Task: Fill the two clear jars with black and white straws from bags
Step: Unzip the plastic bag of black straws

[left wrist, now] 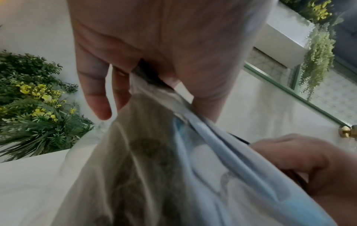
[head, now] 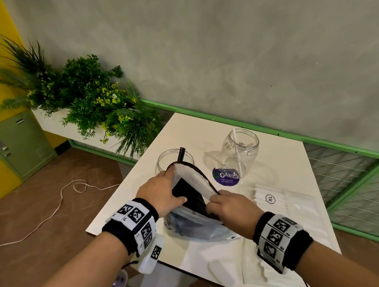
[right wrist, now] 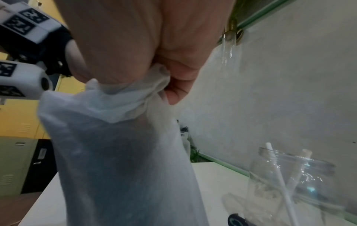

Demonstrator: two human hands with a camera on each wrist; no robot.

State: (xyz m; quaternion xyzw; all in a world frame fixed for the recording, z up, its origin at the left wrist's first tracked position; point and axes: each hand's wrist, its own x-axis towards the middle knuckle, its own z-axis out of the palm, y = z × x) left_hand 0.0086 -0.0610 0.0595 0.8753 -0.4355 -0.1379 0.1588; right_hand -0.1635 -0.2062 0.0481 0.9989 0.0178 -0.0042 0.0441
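Both hands hold a white translucent bag (head: 193, 180) upright at the table's near edge. Black straws (head: 188, 195) show inside its mouth. My left hand (head: 163, 192) pinches the bag's left rim (left wrist: 152, 87). My right hand (head: 228, 206) grips the crumpled right rim (right wrist: 133, 93). Just behind the bag stands a clear jar (head: 166, 161) with a couple of black straws (head: 181, 154) in it. To its right is a second clear jar (head: 240, 150) (right wrist: 293, 185) holding a white straw (head: 237, 154) (right wrist: 280, 177).
A round purple sticker (head: 226, 176) lies in front of the right jar. A flat clear bag marked XL (head: 284, 202) lies at the right of the white table (head: 205, 129). Green plants (head: 89, 100) stand beyond the left edge, and a green rail (head: 271, 130) runs behind.
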